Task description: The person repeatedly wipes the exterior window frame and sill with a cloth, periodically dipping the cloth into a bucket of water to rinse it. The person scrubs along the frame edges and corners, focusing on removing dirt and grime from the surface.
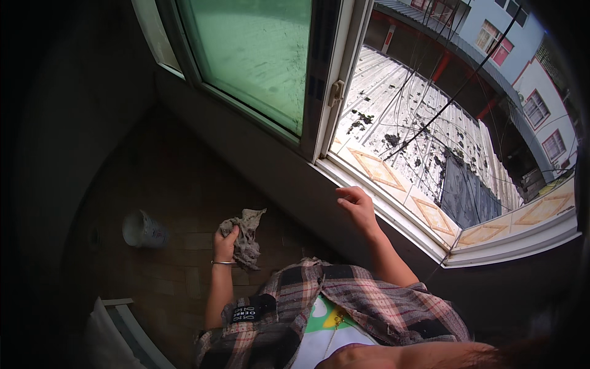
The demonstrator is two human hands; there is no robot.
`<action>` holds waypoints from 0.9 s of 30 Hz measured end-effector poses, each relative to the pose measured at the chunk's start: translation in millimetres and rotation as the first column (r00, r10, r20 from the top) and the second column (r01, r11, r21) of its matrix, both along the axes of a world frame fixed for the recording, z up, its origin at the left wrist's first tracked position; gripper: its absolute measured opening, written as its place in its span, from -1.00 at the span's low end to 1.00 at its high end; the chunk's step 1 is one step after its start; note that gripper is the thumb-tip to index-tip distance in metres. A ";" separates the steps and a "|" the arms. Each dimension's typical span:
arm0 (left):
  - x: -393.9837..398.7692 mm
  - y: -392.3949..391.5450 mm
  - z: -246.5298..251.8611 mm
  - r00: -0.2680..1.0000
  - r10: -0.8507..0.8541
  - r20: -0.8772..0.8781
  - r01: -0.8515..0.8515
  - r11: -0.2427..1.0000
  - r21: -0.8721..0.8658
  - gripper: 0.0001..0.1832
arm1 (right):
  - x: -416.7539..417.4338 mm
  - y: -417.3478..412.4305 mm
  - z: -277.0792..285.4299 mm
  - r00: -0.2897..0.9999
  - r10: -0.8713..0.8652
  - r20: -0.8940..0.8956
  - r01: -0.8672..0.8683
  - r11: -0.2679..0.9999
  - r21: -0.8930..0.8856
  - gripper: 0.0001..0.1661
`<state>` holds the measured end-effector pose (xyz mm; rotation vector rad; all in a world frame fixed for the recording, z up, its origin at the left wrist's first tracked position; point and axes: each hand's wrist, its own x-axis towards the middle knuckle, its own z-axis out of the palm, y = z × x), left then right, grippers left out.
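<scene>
My left hand (226,245) grips a crumpled, soiled grey cloth (248,240), which hangs over the floor. On that wrist sits a thin metal bangle (223,262). Beside the window's white sill track (382,203), my right hand (358,208) is raised with loosely bent fingers and a gap at the thumb. Nothing shows in it; whether a fingertip touches the frame is hard to tell. The sliding window pane (251,60), green-tinted and smeared, stands to the left of the gap. A latch (337,93) is mounted on its edge frame.
A white bucket (145,229) is on the dark floor at left. Some white-framed furniture (133,330) stands at lower left. Outside the opening run a tiled ledge (428,214), loose cables (454,94) and a corrugated metal roof (392,106) with dark debris.
</scene>
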<state>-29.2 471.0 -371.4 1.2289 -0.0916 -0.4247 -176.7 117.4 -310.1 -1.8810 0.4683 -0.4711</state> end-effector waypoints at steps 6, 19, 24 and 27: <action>1.0 125.2 -42.8 0.903 0.399 -0.160 -0.390 0.917 0.086 -0.36 | 145.7 -40.1 -7.1 0.976 -0.186 0.112 0.203 0.964 -0.171 0.09; 33.2 208.0 -50.3 0.749 0.541 -0.382 -0.554 0.828 0.087 -0.43 | 121.5 4.5 -38.6 0.897 -0.438 0.058 0.289 0.482 -0.827 -0.20; 47.7 225.3 -38.7 0.632 0.537 -0.559 -0.686 0.723 -0.082 -0.52 | 112.0 109.3 -91.2 0.951 -0.225 -0.214 0.143 0.929 -0.341 -0.48; 64.9 249.5 -56.7 0.612 0.518 -0.597 -0.749 0.622 -0.229 -0.52 | 165.2 133.7 -137.0 0.902 -0.001 -0.432 -0.004 1.000 -0.010 -0.57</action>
